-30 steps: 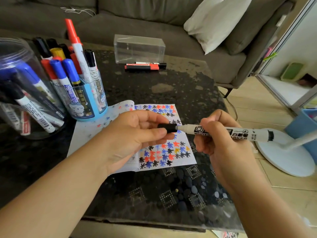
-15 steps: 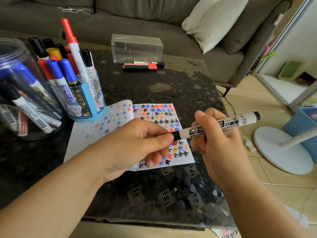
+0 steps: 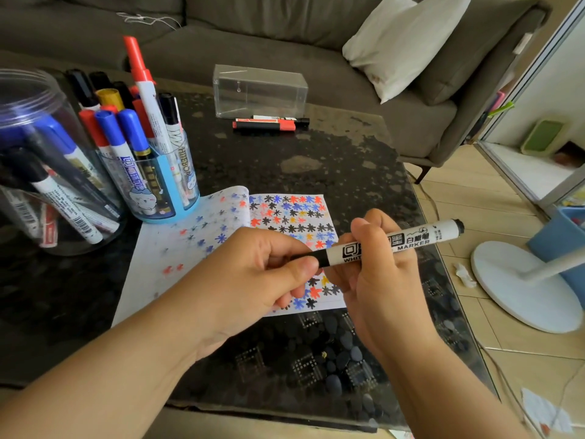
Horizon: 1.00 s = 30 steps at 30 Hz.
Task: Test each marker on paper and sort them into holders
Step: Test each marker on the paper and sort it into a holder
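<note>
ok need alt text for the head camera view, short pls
Two bare hands hold a white whiteboard marker with black ends above paper covered in coloured star doodles: the right hand grips the barrel, the left hand pinches its black cap end. Marker-filled blue holder and clear jar stand left.

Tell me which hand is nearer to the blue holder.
Left. The left hand is over the paper, a little in front of the blue holder. The right hand, gripping the marker, is farther away, on the paper's right side.

Two hands (image 3: pixel 253 274) — three holders (image 3: pixel 164 182).
</note>
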Each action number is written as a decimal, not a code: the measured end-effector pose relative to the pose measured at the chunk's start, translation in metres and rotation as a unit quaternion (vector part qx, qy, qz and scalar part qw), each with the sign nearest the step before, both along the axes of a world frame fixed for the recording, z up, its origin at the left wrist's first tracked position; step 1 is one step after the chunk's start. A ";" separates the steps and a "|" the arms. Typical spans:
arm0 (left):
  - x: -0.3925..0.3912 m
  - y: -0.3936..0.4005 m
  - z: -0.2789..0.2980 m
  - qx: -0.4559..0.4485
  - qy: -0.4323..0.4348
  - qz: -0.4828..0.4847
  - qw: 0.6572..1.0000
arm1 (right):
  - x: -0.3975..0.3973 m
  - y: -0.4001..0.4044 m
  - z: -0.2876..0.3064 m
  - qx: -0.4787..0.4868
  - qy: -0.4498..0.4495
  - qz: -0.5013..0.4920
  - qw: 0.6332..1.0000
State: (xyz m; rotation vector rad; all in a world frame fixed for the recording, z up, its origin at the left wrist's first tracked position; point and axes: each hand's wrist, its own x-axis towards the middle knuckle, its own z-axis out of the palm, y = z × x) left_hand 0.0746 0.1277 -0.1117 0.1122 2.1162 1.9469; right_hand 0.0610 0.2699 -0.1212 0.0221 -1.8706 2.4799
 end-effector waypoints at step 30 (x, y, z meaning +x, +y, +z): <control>0.030 -0.184 0.028 -0.076 0.215 0.402 0.887 | -0.016 -0.189 0.080 0.313 0.269 0.128 0.902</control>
